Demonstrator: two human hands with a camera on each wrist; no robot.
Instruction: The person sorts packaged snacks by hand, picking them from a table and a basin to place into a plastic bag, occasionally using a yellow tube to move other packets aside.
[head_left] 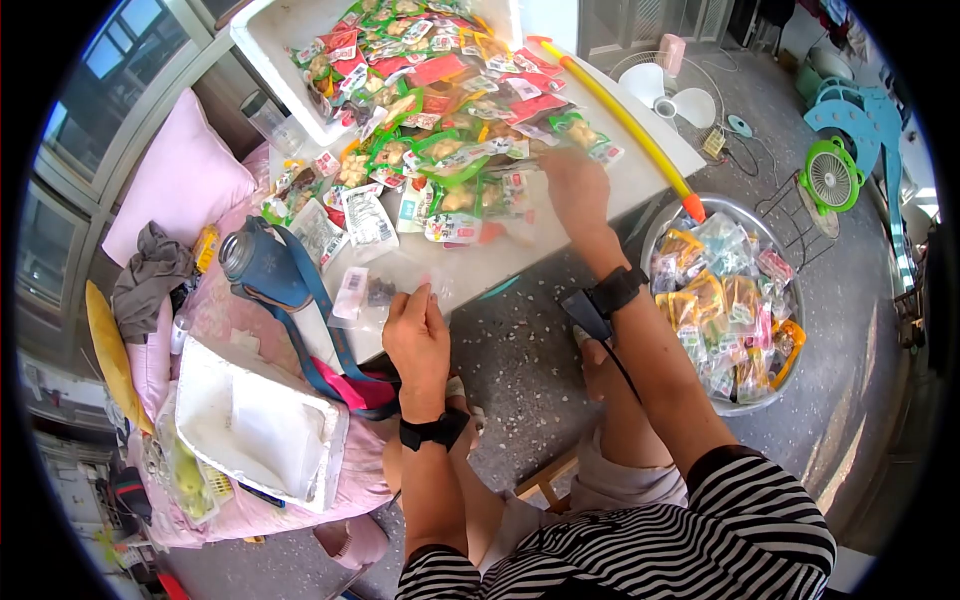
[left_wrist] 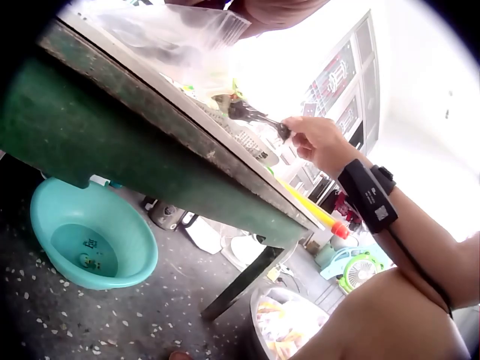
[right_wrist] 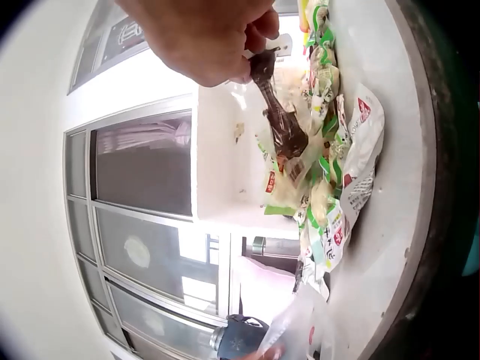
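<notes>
My right hand (head_left: 578, 195) is over the table's near edge, beside a pile of snack packets (head_left: 440, 150). Between its thumb and fingers it pinches the thin end of a dark brown, shiny drumstick (right_wrist: 281, 124), whose thick end hangs over the packets. In the head view the drumstick is blurred. My left hand (head_left: 417, 345) holds the edge of a clear plastic bag (head_left: 375, 300) at the table's near left corner. Something dark lies inside the bag. The same bag (left_wrist: 176, 37) bulges above the table edge in the left wrist view.
A white foam box (head_left: 290, 80) spills packets onto the white table (head_left: 480, 275). A yellow stick (head_left: 630, 120) lies along the right side. A metal basin (head_left: 650, 265) of packets stands on the floor at right. Left are a blue flask (head_left: 270, 262) and another foam box (head_left: 255, 420).
</notes>
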